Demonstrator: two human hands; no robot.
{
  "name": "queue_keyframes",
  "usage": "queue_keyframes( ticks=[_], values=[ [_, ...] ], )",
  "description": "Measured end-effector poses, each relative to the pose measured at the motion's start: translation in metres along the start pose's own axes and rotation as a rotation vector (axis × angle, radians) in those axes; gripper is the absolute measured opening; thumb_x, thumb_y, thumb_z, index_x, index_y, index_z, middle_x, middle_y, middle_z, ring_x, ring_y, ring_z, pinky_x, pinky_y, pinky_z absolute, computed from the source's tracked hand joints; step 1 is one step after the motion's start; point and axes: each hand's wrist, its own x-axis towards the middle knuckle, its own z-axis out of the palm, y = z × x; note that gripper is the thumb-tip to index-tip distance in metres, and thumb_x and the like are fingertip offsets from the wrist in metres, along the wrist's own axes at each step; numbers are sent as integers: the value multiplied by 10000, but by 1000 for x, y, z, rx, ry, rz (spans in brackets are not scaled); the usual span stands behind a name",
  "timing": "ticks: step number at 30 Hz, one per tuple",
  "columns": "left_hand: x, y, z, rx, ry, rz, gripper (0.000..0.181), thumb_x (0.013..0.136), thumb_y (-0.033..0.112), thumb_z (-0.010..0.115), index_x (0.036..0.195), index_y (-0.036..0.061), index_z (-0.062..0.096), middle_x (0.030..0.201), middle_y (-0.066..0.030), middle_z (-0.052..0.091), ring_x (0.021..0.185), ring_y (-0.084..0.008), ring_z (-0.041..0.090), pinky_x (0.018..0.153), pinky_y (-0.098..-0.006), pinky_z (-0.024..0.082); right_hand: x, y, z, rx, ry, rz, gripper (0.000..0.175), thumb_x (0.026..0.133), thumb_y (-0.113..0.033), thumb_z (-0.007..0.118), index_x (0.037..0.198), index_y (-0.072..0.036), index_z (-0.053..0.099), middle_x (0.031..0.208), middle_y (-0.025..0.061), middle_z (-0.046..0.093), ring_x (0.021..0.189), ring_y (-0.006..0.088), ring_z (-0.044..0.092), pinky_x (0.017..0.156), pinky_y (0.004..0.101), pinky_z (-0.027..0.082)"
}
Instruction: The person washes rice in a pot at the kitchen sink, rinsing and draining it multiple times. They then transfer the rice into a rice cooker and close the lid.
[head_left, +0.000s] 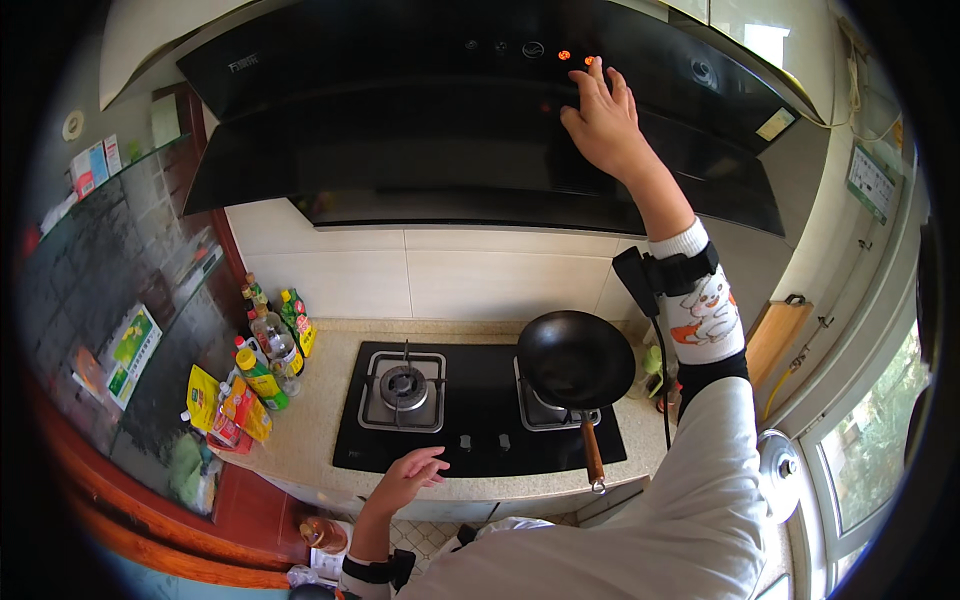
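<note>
My right hand (604, 124) is raised to the black glass front of the range hood (420, 97), a fingertip at one of two orange-lit touch buttons (564, 55); it holds nothing. Below it, a black wok (576, 360) with a wooden handle (592, 450) sits over the right burner of the black gas hob (480, 375). The handle points towards me. The left burner (403, 388) has nothing on it. My left hand (411, 476) hangs in the air near the hob's front edge, fingers apart and without anything in them.
Sauce and oil bottles (276, 341) and seasoning pouches (202, 397) crowd the counter's left end. Glass shelves (112, 180) with small boxes line the left wall. At the right are a wooden board (778, 341), a pan lid (780, 476) and a window (874, 435).
</note>
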Motion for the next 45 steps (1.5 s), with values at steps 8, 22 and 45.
queue_keyframes(
  ticks=[8,22,45],
  values=[
    [19,6,-10,20,23,-21,393,945,225,505,1297,57,453,1089,-135,615,900,-194,633,782,-292,500,2,-7,16,-27,45,-38,423,843,-241,490,1188,-3,436,1417,327,206,1325,498,156,1084,546,139],
    [-36,-25,-20,-24,72,-13,369,941,178,507,1290,65,463,1090,-119,618,892,-183,628,774,-278,489,-41,-33,4,260,-13,12,319,849,-200,486,1140,-70,499,1436,295,215,1359,465,87,1096,531,79],
    [-402,-90,-9,395,1076,21,820,761,233,728,1419,96,259,1341,-157,394,1200,-289,426,980,-378,367,-385,-520,-28,1689,-1350,-724,160,833,-53,556,985,-32,600,1027,143,606,925,261,591,784,338,472]
  ],
)
